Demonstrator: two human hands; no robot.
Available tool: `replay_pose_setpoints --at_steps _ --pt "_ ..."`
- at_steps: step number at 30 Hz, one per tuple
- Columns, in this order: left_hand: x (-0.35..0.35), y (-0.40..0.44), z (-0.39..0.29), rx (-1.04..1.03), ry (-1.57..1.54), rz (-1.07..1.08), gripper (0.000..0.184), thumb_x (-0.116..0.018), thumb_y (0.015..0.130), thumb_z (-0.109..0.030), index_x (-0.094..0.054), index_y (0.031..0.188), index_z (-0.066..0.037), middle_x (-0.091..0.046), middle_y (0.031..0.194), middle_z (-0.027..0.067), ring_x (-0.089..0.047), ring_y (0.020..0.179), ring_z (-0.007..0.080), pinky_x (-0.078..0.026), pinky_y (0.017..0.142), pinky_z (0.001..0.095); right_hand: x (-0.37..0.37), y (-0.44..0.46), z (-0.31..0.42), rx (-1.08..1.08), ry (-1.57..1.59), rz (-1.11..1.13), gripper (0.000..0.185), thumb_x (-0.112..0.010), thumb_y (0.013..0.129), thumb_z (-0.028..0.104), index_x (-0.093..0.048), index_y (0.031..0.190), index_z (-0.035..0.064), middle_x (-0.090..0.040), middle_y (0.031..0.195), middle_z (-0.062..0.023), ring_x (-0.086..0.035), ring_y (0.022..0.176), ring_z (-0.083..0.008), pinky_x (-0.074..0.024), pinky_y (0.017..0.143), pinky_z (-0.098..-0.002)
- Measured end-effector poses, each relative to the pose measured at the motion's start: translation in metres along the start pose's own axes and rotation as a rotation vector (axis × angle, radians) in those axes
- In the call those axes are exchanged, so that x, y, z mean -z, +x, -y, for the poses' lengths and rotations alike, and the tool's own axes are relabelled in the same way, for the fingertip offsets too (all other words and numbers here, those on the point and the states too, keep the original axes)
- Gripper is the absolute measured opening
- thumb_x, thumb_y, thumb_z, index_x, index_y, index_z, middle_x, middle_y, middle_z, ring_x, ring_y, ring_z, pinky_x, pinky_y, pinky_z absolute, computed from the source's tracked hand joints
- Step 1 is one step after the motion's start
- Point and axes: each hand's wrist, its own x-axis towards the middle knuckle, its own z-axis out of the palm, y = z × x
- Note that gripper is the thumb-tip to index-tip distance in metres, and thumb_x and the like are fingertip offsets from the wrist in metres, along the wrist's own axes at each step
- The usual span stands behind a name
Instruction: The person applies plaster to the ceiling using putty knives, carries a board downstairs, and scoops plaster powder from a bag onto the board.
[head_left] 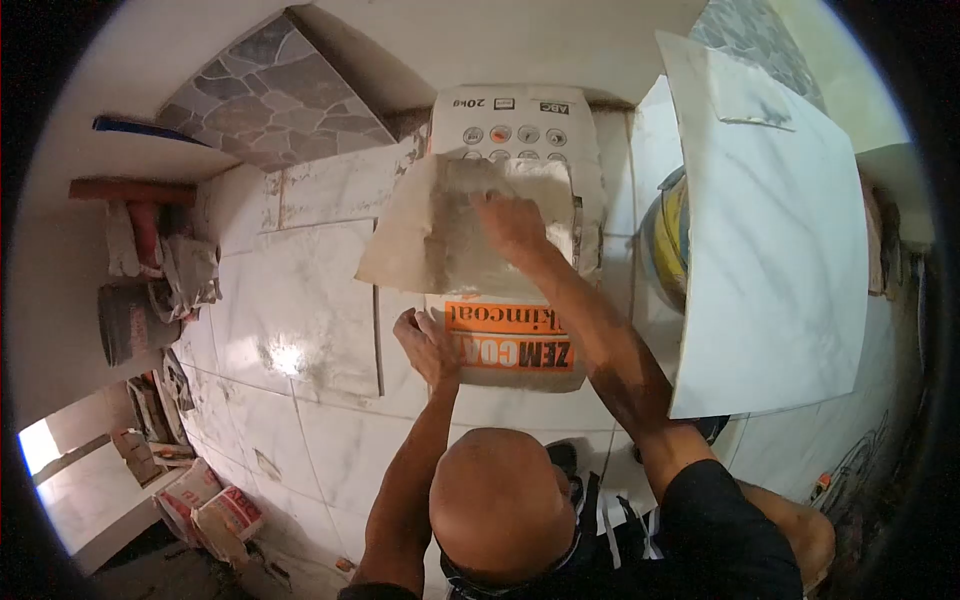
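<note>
A paper skimcoat bag (pixel 515 385) lies flat on the tiled floor, its orange label upside down in view. Across its middle the brown inner paper (pixel 400 235) is laid back, spreading out past the left side. Over this exposed part is my right hand (pixel 515 230), fingers curled closed; whatever they pinch is hidden. Beside the bag's lower left edge my left hand (pixel 428 345) is curled, close to the orange label. What lies within its fingers cannot be made out.
A large white tile (pixel 775 250) leans at the right, partly covering a yellow-and-dark bucket (pixel 668 240). Left of the bag lies a loose square tile (pixel 310 310). A stone-pattern tile (pixel 275 95) stands at the upper left. Torn bags (pixel 210 510) lie at the lower left.
</note>
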Motion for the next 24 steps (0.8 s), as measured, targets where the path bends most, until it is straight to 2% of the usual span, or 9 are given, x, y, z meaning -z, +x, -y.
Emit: replay_pose_setpoints --at_steps 2,5,8,11,14,17,23,24 --pt "0.000 -0.001 -0.003 0.024 -0.004 0.008 0.045 -0.039 0.102 -0.031 -0.049 0.124 0.007 -0.051 0.122 0.0229 -0.053 0.113 0.0374 -0.040 0.100 0.0445 -0.013 -0.016 -0.005 0.102 -0.057 0.009 0.037 -0.056 0.089 0.011 -0.054 0.126 0.0087 -0.069 0.100 -0.0174 -0.071 0.092 -0.0352 -0.0558 0.077 -0.0505" --pt "0.002 -0.001 0.000 0.040 0.015 0.016 0.046 -0.039 0.102 -0.032 -0.049 0.124 0.007 -0.052 0.122 0.0233 -0.053 0.114 0.0375 -0.041 0.100 0.0443 -0.002 -0.046 -0.005 -0.047 -0.018 -0.017 0.044 -0.057 0.085 0.012 -0.051 0.128 0.0023 -0.069 0.099 -0.0199 -0.070 0.093 -0.0365 -0.0552 0.079 -0.0515" --pt "0.001 0.002 0.001 0.024 0.023 0.013 0.046 -0.039 0.102 -0.032 -0.049 0.124 0.007 -0.052 0.122 0.0238 -0.053 0.113 0.0379 -0.041 0.099 0.0444 0.009 -0.055 -0.018 -0.443 0.236 -0.100 0.046 -0.059 0.083 0.011 -0.050 0.125 -0.0055 -0.067 0.098 -0.0219 -0.069 0.093 -0.0402 -0.0539 0.081 -0.0525" --pt "0.000 0.002 0.006 0.022 0.021 0.016 0.045 -0.039 0.102 -0.031 -0.050 0.124 0.007 -0.052 0.121 0.0236 -0.053 0.113 0.0378 -0.041 0.098 0.0447 0.011 -0.047 -0.033 -0.475 0.370 -0.305 0.047 -0.059 0.082 0.009 -0.048 0.124 -0.0088 -0.065 0.102 -0.0256 -0.067 0.093 -0.0443 -0.0534 0.085 -0.0514" --pt "0.001 0.001 0.006 0.008 0.026 0.015 0.044 -0.040 0.103 -0.031 -0.050 0.123 0.006 -0.052 0.120 0.0230 -0.053 0.112 0.0376 -0.041 0.098 0.0450 -0.016 -0.014 -0.041 -0.357 0.237 -0.437 0.044 -0.059 0.082 0.006 -0.048 0.124 -0.0067 -0.064 0.107 -0.0276 -0.066 0.092 -0.0458 -0.0527 0.086 -0.0517" --pt "0.002 0.001 0.008 -0.030 0.057 0.016 0.043 -0.040 0.103 -0.031 -0.050 0.122 0.006 -0.053 0.119 0.0227 -0.053 0.112 0.0376 -0.041 0.097 0.0452 -0.025 -0.018 -0.038 -0.289 0.105 -0.476 0.041 -0.059 0.082 0.005 -0.048 0.121 -0.0060 -0.063 0.108 -0.0281 -0.066 0.094 -0.0451 -0.0523 0.086 -0.0513" --pt "0.000 0.001 0.009 -0.044 0.039 0.010 0.043 -0.041 0.102 -0.032 -0.050 0.123 0.005 -0.053 0.119 0.0225 -0.053 0.110 0.0378 -0.041 0.097 0.0461 0.005 -0.031 -0.034 -0.393 0.333 -0.394 0.038 -0.062 0.080 0.002 -0.049 0.115 -0.0056 -0.061 0.113 -0.0263 -0.062 0.105 -0.0437 -0.0516 0.087 -0.0504" --pt "0.001 0.002 0.010 -0.067 0.042 0.017 0.043 -0.042 0.102 -0.032 -0.050 0.124 0.005 -0.053 0.120 0.0225 -0.054 0.109 0.0378 -0.041 0.097 0.0462 -0.001 -0.026 -0.033 -0.338 0.227 -0.455 0.038 -0.062 0.080 0.002 -0.049 0.116 -0.0045 -0.061 0.114 -0.0266 -0.061 0.106 -0.0435 -0.0514 0.088 -0.0503"
